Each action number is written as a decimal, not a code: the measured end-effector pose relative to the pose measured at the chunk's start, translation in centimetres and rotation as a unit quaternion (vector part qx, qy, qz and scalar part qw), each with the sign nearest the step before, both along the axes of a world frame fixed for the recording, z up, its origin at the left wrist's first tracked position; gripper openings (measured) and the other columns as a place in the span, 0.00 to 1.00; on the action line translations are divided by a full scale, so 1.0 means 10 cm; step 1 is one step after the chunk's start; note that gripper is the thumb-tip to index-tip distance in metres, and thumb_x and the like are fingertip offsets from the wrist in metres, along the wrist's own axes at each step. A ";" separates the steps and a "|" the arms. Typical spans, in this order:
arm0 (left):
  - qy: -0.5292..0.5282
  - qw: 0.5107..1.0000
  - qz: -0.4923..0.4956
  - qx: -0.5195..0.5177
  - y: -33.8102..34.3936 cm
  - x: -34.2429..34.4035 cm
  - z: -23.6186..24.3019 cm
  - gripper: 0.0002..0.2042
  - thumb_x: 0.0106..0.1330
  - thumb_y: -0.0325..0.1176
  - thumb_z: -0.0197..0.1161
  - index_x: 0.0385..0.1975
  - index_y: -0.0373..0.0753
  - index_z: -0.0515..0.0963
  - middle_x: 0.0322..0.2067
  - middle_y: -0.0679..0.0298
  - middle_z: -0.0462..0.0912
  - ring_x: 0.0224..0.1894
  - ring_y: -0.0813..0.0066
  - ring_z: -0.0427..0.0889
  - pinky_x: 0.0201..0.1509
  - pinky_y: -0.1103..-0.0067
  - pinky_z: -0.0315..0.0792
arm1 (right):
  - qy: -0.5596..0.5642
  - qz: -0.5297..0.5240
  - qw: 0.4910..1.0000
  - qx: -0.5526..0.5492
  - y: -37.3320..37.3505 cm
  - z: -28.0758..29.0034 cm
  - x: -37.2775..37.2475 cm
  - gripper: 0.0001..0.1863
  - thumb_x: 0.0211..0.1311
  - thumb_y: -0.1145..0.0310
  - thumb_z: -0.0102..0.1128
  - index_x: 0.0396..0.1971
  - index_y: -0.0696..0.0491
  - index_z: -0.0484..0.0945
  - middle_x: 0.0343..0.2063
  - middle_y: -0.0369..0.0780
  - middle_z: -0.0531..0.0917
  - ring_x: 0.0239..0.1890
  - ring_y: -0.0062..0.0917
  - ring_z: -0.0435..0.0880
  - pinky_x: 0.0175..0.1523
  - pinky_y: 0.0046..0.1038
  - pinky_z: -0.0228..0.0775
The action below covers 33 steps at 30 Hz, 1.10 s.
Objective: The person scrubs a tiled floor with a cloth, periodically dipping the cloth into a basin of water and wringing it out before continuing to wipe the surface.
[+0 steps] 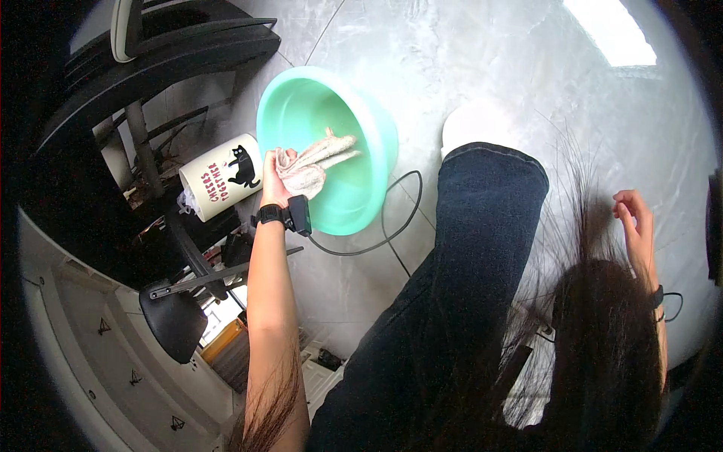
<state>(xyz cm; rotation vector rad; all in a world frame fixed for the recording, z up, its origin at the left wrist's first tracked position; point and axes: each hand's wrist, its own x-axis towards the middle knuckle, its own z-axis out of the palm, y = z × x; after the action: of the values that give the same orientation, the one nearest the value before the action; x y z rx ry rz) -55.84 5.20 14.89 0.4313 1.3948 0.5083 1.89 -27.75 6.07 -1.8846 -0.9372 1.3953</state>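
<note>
My left hand (275, 179) grips a crumpled whitish-pink cloth (310, 167) by one end. The rest of the cloth stretches over the inside of a mint-green plastic basin (386, 143) on the floor. Around my left wrist is a black strap with a small box, and a cable runs from it. Out at the right, my right hand (636, 226) hangs over the floor with its fingers loosely bent and partly apart, nothing in them. Dark hair covers much of the right forearm.
A white bin (222, 177) with a black cat picture lies left of the basin, beside black furniture (173, 56). My jeans-clad leg (482, 226) and white shoe (482, 124) are in the middle. The black cable (369, 247) loops over the grey tiled floor (452, 45).
</note>
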 end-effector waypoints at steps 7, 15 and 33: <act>0.143 0.972 0.060 0.177 -0.01 -0.02 -0.02 0.18 0.72 0.47 0.51 0.48 0.39 0.74 0.51 0.62 0.79 0.53 0.64 0.77 0.62 0.67 0.69 | 0.002 -0.020 1.000 0.018 0.00 -0.02 -0.06 0.08 0.69 0.69 0.51 0.37 0.59 0.74 0.27 0.34 0.76 0.34 0.17 0.73 0.42 0.21 0.66; -0.049 0.992 0.032 0.112 0.07 -0.20 -0.08 0.24 0.71 0.56 0.46 0.31 0.40 0.77 0.57 0.47 0.73 0.65 0.52 0.66 0.68 0.57 0.61 | 0.000 -0.019 1.000 0.009 -0.02 -0.01 -0.05 0.08 0.69 0.69 0.50 0.37 0.58 0.74 0.28 0.35 0.77 0.34 0.18 0.75 0.42 0.22 0.68; 0.105 0.990 -0.077 0.055 0.02 0.17 -0.01 0.26 0.65 0.49 0.60 0.56 0.36 0.71 0.34 0.64 0.79 0.40 0.68 0.79 0.46 0.69 0.77 | -0.001 -0.001 1.000 0.000 -0.06 -0.05 0.02 0.09 0.70 0.68 0.48 0.39 0.59 0.72 0.30 0.35 0.74 0.35 0.18 0.73 0.44 0.22 0.66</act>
<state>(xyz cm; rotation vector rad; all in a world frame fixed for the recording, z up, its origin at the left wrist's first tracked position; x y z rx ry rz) -54.09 5.36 14.83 0.6923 1.5253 0.4228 2.07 -28.34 5.55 -1.8865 -0.9349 1.3924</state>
